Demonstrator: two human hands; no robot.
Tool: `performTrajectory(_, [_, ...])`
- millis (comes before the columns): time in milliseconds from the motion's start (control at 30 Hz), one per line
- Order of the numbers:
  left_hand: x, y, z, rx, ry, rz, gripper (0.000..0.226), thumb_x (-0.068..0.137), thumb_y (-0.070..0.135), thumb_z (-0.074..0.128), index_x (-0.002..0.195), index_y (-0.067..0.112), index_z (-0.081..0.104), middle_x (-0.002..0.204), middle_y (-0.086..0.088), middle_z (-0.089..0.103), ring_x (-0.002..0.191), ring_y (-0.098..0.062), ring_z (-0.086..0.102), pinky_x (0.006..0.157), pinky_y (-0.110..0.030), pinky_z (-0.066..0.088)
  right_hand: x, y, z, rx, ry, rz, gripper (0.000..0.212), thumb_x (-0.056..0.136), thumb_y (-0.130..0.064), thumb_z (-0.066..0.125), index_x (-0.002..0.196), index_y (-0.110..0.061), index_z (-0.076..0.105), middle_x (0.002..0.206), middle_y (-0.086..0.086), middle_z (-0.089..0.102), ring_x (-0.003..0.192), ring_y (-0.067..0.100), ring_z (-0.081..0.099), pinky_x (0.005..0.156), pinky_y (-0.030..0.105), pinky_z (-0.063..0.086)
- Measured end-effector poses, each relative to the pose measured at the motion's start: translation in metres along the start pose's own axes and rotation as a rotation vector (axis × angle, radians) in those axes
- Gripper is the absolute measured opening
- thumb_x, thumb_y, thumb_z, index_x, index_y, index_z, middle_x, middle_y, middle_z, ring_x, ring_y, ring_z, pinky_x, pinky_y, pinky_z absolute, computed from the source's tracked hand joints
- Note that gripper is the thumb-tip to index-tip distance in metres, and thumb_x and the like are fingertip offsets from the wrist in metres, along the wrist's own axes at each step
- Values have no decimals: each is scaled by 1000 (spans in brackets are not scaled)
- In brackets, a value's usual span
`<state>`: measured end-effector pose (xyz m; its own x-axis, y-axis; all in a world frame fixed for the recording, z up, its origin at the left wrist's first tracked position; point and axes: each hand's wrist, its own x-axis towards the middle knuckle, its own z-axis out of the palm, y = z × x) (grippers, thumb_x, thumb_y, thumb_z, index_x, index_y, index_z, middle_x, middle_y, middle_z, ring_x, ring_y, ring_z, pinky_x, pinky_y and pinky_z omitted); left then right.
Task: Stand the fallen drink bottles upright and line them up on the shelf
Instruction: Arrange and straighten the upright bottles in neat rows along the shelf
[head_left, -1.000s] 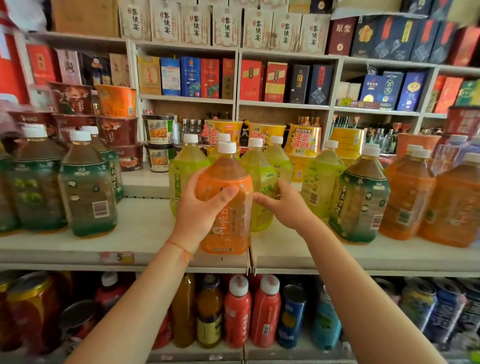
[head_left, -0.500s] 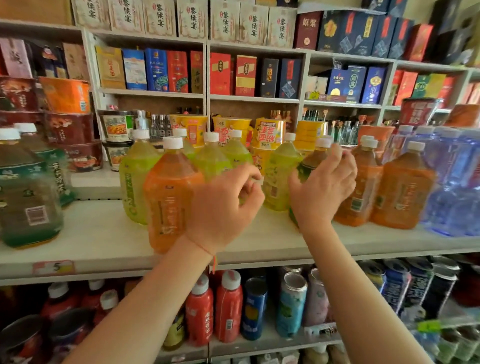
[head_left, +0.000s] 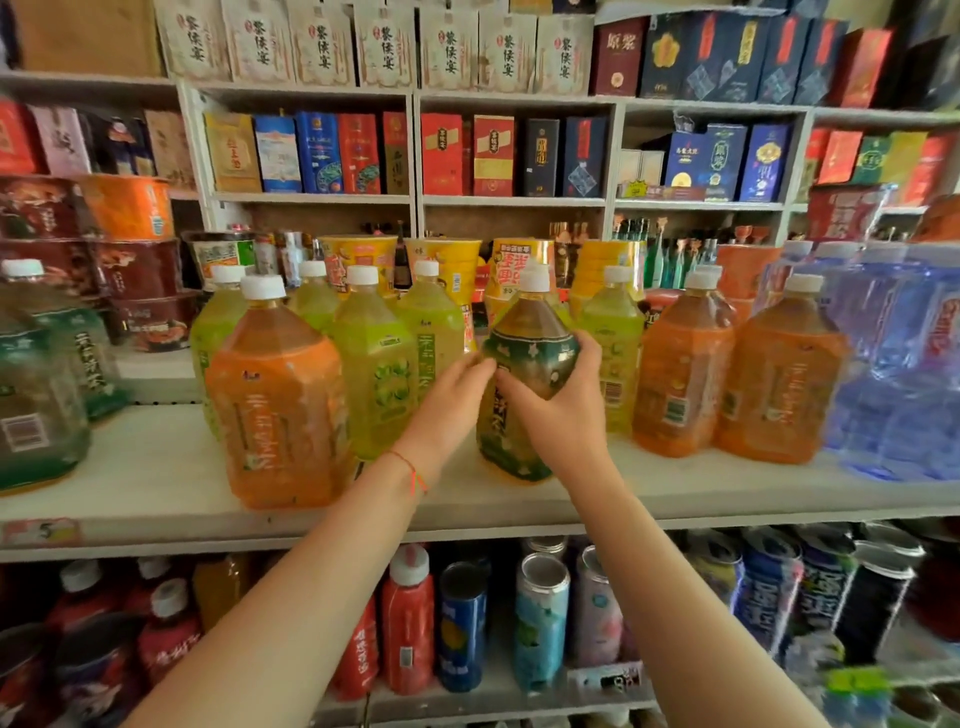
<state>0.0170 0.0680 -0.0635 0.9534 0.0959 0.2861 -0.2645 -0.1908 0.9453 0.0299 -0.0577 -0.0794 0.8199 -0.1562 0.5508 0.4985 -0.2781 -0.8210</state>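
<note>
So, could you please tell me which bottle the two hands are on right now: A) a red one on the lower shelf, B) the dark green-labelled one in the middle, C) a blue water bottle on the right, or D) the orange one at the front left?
B: the right hand wraps the dark green-labelled bottle, and the left hand touches its side.

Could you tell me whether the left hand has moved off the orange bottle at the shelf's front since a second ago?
Yes. The left hand has left the orange bottle and gone right to the dark green bottle, which the right hand grips.
</note>
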Motion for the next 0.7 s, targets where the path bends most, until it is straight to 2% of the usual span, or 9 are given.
performTrajectory(33, [-3,0,0,-36,20,-7,36,107,37,42,140,28,52,129,10,57,129,-18,52,107,-41,44,-1,-1,4,15,-6,-14,89,77,-48,80,146,-31,27,134,-3,53,120,19,56,98,42,52])
performTrajectory(100, [-10,2,-4,-86,73,35,23,107,34,43,121,35,62,119,11,67,117,-15,61,91,-33,51,-2,-6,10,48,0,-2,87,76,-58,75,145,-33,28,133,-4,54,118,18,57,95,40,53])
performTrajectory(167, [-18,8,-9,-72,107,113,16,106,32,47,110,38,61,110,11,67,107,-8,64,85,-26,52,-3,-16,11,107,18,33,81,73,-70,68,137,-39,32,123,-11,59,112,15,60,85,31,52])
performTrajectory(233, [-27,16,-15,-50,130,199,14,106,29,49,115,32,60,109,10,66,95,2,65,78,-15,52,-3,-30,9,214,12,46,76,70,-72,67,132,-42,35,113,-18,61,105,8,63,77,25,50])
performTrajectory(300, [-39,28,-25,-33,151,301,17,105,29,50,120,27,57,107,10,64,87,8,65,68,-11,52,-5,-47,10,340,-27,56,75,70,-70,69,132,-38,41,111,-15,66,102,9,67,84,36,56])
performTrajectory(400, [-62,46,-46,8,188,476,15,104,30,50,119,28,53,108,12,61,94,7,63,73,-13,52,-13,-76,16,512,-117,87,74,67,-69,72,129,-36,48,113,-8,70,103,16,71,92,48,57])
performTrajectory(500, [-83,59,-79,77,263,604,12,104,28,50,115,28,50,107,14,60,99,9,60,81,-12,48,-30,-107,35,577,-184,76,70,66,-67,74,125,-36,51,110,-6,73,99,17,73,90,49,57])
performTrajectory(633, [-106,61,-134,88,296,650,11,104,27,49,114,26,49,105,13,61,95,8,62,76,-11,49,-59,-143,72,599,-239,46,61,66,-65,75,117,-39,54,108,-6,74,99,17,73,90,49,58])
performTrajectory(700, [-115,57,-166,79,325,663,9,105,27,48,113,26,49,103,20,62,91,8,61,75,-11,48,-74,-160,97,591,-263,21,59,66,-66,75,115,-40,54,106,-9,74,97,14,74,89,47,59])
